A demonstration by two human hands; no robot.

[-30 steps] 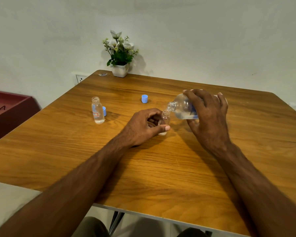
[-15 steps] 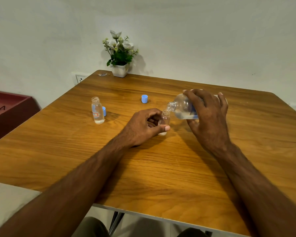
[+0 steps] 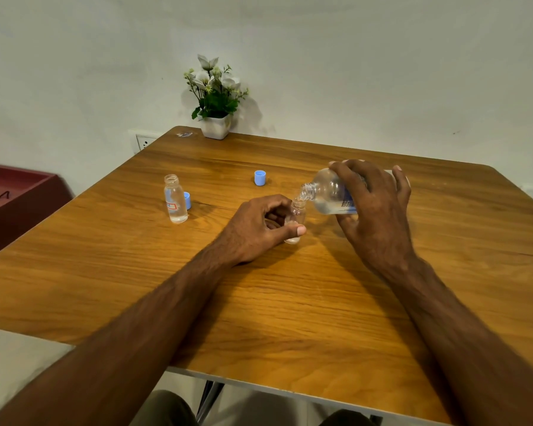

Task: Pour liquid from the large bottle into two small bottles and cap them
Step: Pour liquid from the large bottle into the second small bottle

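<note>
My right hand (image 3: 374,210) grips the large clear bottle (image 3: 326,195), tipped on its side with its open mouth over a small bottle (image 3: 296,216). My left hand (image 3: 259,229) is wrapped around that small bottle, which stands on the wooden table (image 3: 290,302). A second small bottle (image 3: 175,199), uncapped and holding some clear liquid, stands to the left. A blue cap (image 3: 187,200) lies just behind it. Another blue cap (image 3: 259,178) sits farther back near the table's middle.
A white pot with flowers (image 3: 215,112) stands at the table's far edge by the wall. A wall socket (image 3: 143,142) is left of it. A dark red cabinet (image 3: 16,192) sits left of the table.
</note>
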